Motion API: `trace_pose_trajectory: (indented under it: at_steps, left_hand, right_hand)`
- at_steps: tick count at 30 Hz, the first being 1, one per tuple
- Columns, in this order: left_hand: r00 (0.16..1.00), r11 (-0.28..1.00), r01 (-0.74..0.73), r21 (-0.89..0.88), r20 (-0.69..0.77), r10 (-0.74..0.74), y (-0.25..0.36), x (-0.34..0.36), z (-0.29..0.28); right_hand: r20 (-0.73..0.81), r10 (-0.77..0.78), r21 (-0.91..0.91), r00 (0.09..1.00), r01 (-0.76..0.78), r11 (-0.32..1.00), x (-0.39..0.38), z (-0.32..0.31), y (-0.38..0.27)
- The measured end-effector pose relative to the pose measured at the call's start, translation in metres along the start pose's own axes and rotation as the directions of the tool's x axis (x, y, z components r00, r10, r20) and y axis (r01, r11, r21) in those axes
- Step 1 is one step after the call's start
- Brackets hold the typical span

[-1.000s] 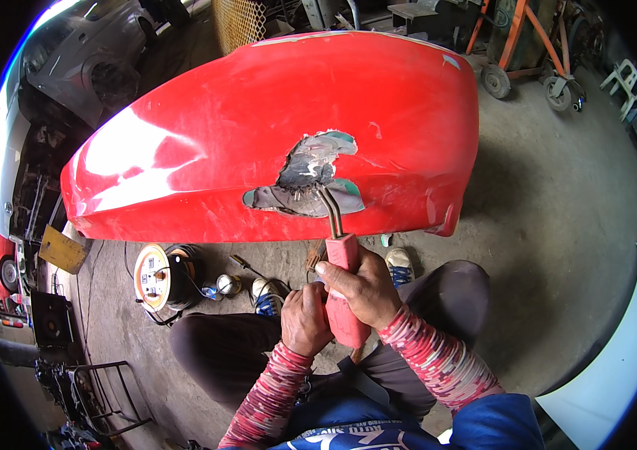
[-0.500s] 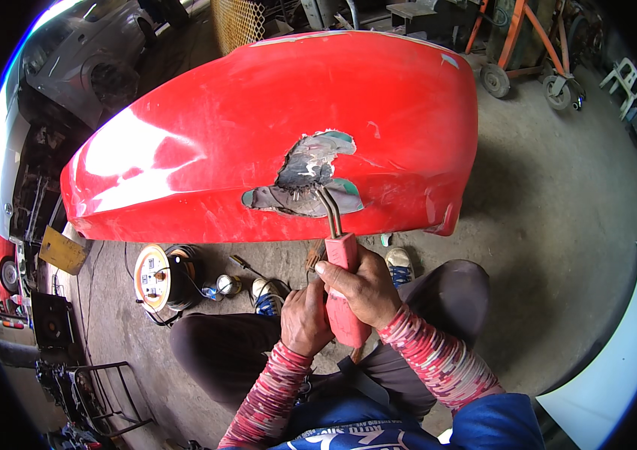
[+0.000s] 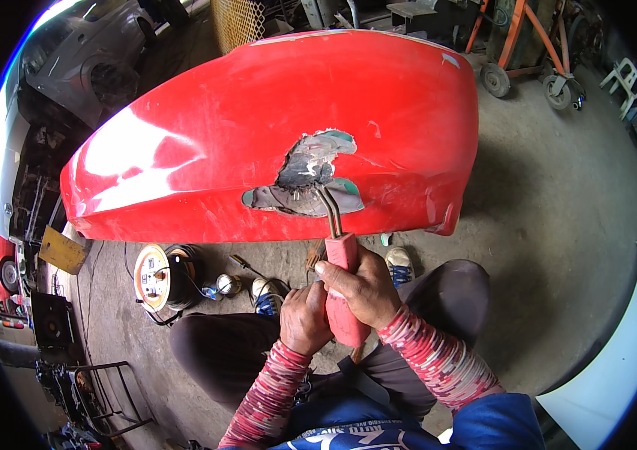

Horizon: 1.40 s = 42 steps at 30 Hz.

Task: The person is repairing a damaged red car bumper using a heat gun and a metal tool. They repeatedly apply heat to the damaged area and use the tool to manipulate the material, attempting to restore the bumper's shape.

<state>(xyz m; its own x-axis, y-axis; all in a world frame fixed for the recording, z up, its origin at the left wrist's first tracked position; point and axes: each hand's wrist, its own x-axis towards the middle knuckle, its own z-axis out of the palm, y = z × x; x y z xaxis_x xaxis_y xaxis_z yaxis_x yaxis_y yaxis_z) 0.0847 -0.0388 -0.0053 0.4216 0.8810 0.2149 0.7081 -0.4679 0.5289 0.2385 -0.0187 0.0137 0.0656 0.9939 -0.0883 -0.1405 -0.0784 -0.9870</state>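
Observation:
A large red car bumper (image 3: 258, 112) lies across the view in front of me. Its damaged patch (image 3: 307, 180) shows grey and teal where the paint is gone, with a dark, ragged tear. My right hand (image 3: 367, 289) is closed round the pinkish-red body of a hot stapler (image 3: 342, 251), thumb across the top. Two bent metal prongs (image 3: 330, 210) run from the stapler to the lower part of the patch, their tips at the tear. My left hand (image 3: 306, 319) is closed against the stapler's lower left side, its fingertips hidden.
Left of my feet stand a cable reel (image 3: 155, 277), a small can (image 3: 227, 284) and a screwdriver-like tool (image 3: 240, 262) among cords. A yellow plate (image 3: 63, 250) and a black metal frame (image 3: 108, 397) are farther left. A wheeled orange stand (image 3: 521, 45) is at back right, a white panel (image 3: 603, 360) at right.

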Motion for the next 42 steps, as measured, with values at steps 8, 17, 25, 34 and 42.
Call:
trace_pose_trajectory:
  at_steps: [8,17,25,34,42]
  left_hand:
    - [1.000,1.000,0.009,0.007,0.005,-0.009,-0.0004,-0.0003,0.0001]
    - [1.000,1.000,0.007,0.001,-0.002,-0.007,0.0005,0.0015,-0.0009]
    - [1.000,1.000,-0.004,0.013,0.005,0.004,0.0005,0.0019,-0.0021]
    - [1.000,1.000,0.011,0.007,0.010,-0.011,-0.0003,0.0021,-0.0001]
    - [1.000,1.000,0.023,0.017,0.014,-0.024,0.0007,0.0015,0.0006]
  right_hand:
    - [-0.013,0.006,-0.009,1.000,-0.006,1.000,0.0005,0.0004,0.0006]
    - [-0.008,0.015,0.005,1.000,-0.015,1.000,0.0000,0.0005,-0.0038]
    - [-0.007,0.020,-0.011,1.000,-0.020,1.000,-0.0005,-0.0004,-0.0027]
    - [0.081,0.051,-0.073,0.995,-0.045,0.996,-0.0011,-0.0064,-0.0079]
    - [0.060,-0.001,-0.093,0.998,0.006,0.996,0.0007,-0.0046,0.0004]
